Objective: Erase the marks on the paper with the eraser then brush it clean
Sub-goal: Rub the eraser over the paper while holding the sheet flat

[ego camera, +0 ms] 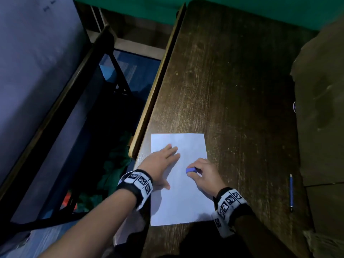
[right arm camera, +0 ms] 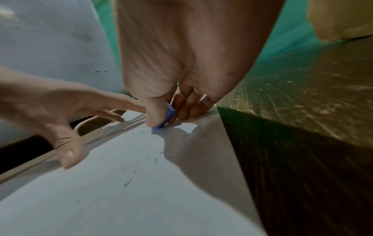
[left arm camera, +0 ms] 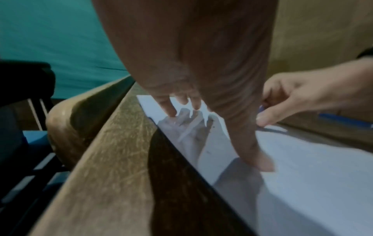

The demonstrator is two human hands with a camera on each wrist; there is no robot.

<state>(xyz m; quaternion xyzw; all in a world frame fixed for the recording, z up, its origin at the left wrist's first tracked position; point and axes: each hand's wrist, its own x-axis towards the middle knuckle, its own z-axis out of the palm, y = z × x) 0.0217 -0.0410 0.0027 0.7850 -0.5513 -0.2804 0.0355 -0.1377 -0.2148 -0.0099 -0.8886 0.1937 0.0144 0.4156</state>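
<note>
A white sheet of paper (ego camera: 178,198) lies on the dark wooden desk (ego camera: 232,90), near its front left corner. My left hand (ego camera: 163,161) lies flat on the sheet's left side with fingers straight, pressing it down. My right hand (ego camera: 201,172) pinches a small blue eraser (ego camera: 191,170) between thumb and fingers, its lower edge touching the paper. In the right wrist view the eraser (right arm camera: 168,115) meets the sheet (right arm camera: 121,191), and small dark crumbs and streaks (right arm camera: 129,181) lie scattered on it. The left wrist view shows my left fingers (left arm camera: 260,161) resting on the paper (left arm camera: 312,183).
A blue pencil (ego camera: 291,192) lies on the desk to the right of the paper. A brown cardboard box (ego camera: 323,108) stands along the desk's right edge. The desk's left edge (ego camera: 154,94) drops off beside a dark chair frame (ego camera: 74,118).
</note>
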